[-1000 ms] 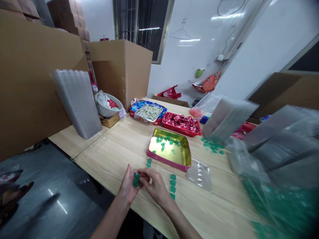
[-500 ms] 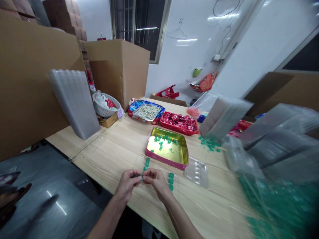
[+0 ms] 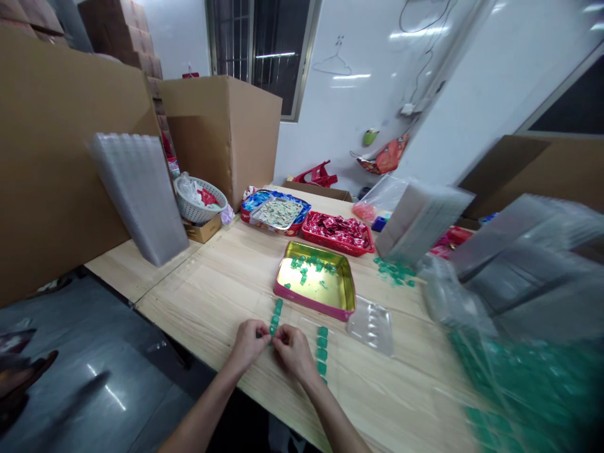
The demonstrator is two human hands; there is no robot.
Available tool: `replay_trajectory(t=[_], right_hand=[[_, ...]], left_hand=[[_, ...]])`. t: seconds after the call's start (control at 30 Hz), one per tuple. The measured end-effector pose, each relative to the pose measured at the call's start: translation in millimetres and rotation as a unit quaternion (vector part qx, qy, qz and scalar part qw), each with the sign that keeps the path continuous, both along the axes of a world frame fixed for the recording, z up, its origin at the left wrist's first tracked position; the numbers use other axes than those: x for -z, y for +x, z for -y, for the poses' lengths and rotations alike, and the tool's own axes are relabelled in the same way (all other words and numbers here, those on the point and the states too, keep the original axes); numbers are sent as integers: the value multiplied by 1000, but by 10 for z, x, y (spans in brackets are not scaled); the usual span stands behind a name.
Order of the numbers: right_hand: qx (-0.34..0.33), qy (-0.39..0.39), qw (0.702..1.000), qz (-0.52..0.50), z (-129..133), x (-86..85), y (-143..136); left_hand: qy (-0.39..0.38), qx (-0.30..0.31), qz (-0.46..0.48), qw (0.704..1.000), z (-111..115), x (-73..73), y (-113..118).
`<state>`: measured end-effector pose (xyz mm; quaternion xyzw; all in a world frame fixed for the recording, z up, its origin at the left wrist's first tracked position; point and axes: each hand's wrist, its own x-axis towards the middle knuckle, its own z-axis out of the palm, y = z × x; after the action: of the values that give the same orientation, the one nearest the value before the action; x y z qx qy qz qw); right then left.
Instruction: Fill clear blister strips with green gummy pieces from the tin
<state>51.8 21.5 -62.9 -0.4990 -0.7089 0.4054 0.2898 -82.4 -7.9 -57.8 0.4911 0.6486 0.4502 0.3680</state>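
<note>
My left hand [image 3: 249, 343] and my right hand [image 3: 293, 351] meet low on the wooden table [image 3: 221, 283], fingertips pinched together on a small green candy [image 3: 272, 331] at the near end of a clear blister tray. More green candies [image 3: 277, 307] sit in a row just beyond my fingers, and another row of green candies [image 3: 322, 349] lies right of my right hand. A gold tin with a pink rim [image 3: 315, 284] holding several loose green candies stands just behind.
An empty clear blister tray [image 3: 372, 326] lies right of the tin. Behind are a red tray of red sweets [image 3: 338, 231], a blue tin [image 3: 276, 213], a white basket [image 3: 198, 199], stacked clear trays [image 3: 139, 195], cardboard boxes [image 3: 221, 129] and bags of green candy [image 3: 528, 377] at right.
My hands have lowered toward the table and drawn closer together; the green piece held up between them a second ago is now down at the row of candies.
</note>
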Motion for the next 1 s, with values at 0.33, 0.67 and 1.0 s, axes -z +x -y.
replay_trajectory(t=[0.33,0.67,1.0], right_hand=[[-17,133,986,99,132,-113,-20],[99,239,953,157,445,-66,856],[167,193,945,205,603,41,1415]], left_hand=[[-12,42,-73,996,-47,70,55],[-36,94,-165,981,173,121,221],[-63,163,-156,972,443,195,640]])
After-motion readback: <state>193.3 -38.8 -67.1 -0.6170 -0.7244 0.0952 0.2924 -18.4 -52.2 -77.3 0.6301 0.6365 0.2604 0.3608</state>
